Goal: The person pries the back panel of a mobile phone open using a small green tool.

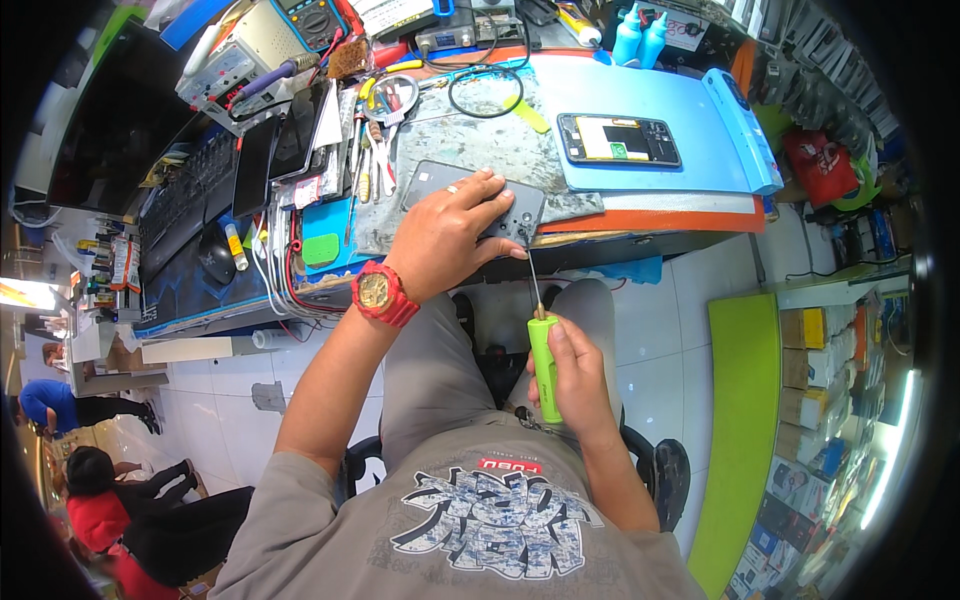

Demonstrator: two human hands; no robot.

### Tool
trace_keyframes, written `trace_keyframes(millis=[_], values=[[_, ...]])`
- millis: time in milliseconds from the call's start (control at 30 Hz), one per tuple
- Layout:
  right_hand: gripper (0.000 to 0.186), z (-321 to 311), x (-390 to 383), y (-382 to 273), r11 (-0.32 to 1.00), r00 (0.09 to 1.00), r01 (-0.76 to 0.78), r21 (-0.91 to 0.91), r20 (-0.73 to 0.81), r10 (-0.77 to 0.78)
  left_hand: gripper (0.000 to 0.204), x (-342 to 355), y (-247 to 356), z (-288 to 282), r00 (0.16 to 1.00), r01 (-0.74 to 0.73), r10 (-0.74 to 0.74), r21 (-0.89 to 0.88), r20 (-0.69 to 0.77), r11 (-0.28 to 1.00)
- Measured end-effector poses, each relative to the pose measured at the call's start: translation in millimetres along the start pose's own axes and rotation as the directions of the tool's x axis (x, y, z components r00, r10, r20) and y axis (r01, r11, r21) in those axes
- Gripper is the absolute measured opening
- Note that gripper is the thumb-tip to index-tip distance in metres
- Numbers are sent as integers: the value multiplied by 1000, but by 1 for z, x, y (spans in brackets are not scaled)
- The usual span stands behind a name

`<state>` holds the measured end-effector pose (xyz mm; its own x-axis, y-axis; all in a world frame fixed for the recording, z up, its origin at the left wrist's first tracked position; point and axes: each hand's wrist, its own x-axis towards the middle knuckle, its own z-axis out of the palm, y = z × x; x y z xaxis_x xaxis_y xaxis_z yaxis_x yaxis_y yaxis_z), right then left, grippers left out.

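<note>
On the grey work mat [440, 140], near the table's front edge, lies a dark grey phone back cover [428, 178] with camera holes at its right end. My left hand [455, 225] holds it down, fingers bent across the top and thumb by the near edge. Wrapped in the fingers of my right hand [580, 375] is a green-handled screwdriver-like tool [543, 368] with a long thin metal shaft. The shaft points up to the cover's near edge, close to my left thumb; whether its tip touches the cover is unclear. Farther right, an opened phone [620, 140] shows its battery and inner parts.
That opened phone lies on a light blue mat [700, 130]. Hand tools [368, 160] and a magnifier ring [392, 98] are left of the work mat, with a bench power supply [240, 60] behind. Blue bottles [640, 40] stand at the back. People [130, 510] are at the lower left.
</note>
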<state>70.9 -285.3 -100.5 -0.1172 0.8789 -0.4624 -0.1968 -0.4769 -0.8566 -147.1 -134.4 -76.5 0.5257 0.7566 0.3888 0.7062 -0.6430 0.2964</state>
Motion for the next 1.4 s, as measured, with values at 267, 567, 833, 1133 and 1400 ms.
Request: trace_keyframes(millis=[267,567,833,1133,1400], values=[[48,2,1,-1,1000,1000,6,2,-9,-6,57,1,0,0,1000,-12,12,13,-11,1000],[47,6,3,6,999,999,20,38,-34,-19,57,2,1,0,1000,-12,12,9,-27,1000],[50,13,4,7,994,999,6,110,-54,0,57,1,1,0,1000,-11,12,12,-19,1000],[51,16,7,10,996,997,50,75,-63,-46,56,0,0,2,1000,-16,16,13,-27,1000],[50,14,7,6,997,997,34,70,-71,-29,55,1,2,-1,1000,-7,7,4,-23,1000]])
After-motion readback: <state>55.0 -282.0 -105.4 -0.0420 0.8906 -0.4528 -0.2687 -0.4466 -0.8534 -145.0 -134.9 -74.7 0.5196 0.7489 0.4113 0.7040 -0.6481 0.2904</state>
